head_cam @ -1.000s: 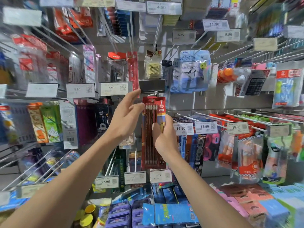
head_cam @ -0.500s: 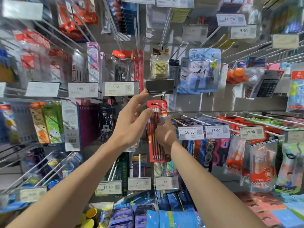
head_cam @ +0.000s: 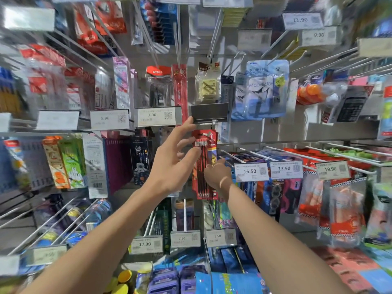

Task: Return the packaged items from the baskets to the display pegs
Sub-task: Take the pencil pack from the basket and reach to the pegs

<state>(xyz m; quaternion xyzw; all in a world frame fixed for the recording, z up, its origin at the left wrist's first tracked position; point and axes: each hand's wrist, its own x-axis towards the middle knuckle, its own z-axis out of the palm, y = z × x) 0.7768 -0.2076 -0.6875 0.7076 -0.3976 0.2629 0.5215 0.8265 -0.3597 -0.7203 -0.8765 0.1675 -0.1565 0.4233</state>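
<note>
16.50 tag (head_cam: 250,171), 13.90 tag (head_cam: 285,169), 19.90 tag (head_cam: 332,169) in a row, right. 17.90 tag (head_cam: 145,244) low. blank dark label holder (head_cam: 209,112) centre. calculator pack (head_cam: 352,103) upper right.

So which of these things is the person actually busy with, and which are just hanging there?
In the job:
- red pencil pack, gripped by the right hand
- left hand, fingers spread, index touching the dark label holder
- peg just below that holder

Just hanging there:
- blue blister pack
- clear pack of yellow pieces
- calculator
- 16.50 price tag
</note>
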